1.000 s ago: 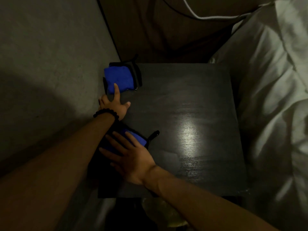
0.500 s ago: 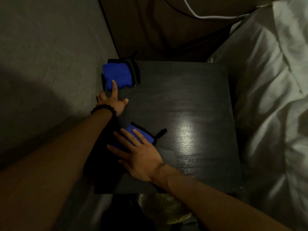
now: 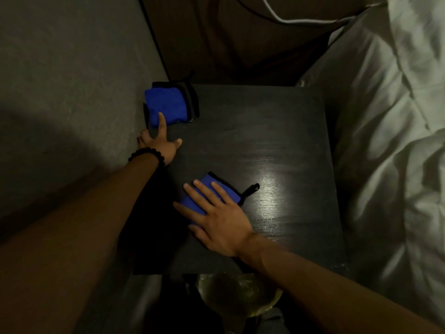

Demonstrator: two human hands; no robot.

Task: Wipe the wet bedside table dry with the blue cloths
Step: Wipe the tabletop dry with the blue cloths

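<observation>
The dark wooden bedside table (image 3: 277,145) fills the middle of the view, with a wet sheen in its right centre. A folded blue cloth with black trim (image 3: 169,106) lies in the table's far left corner. My left hand (image 3: 160,143), with a bead bracelet at the wrist, touches that cloth's near edge with a straight forefinger. A second blue cloth (image 3: 212,191) with a black loop lies nearer the front. My right hand (image 3: 214,213) presses flat on it with spread straight fingers, covering most of it.
A grey wall (image 3: 72,92) runs along the table's left side. A bed with white sheets (image 3: 385,141) borders the right side. A white cable (image 3: 289,20) hangs behind the table. A pale round object (image 3: 238,297) sits below the front edge.
My right hand has slid the near cloth to the right, away from the table's left edge. My left hand stays at the far cloth.
</observation>
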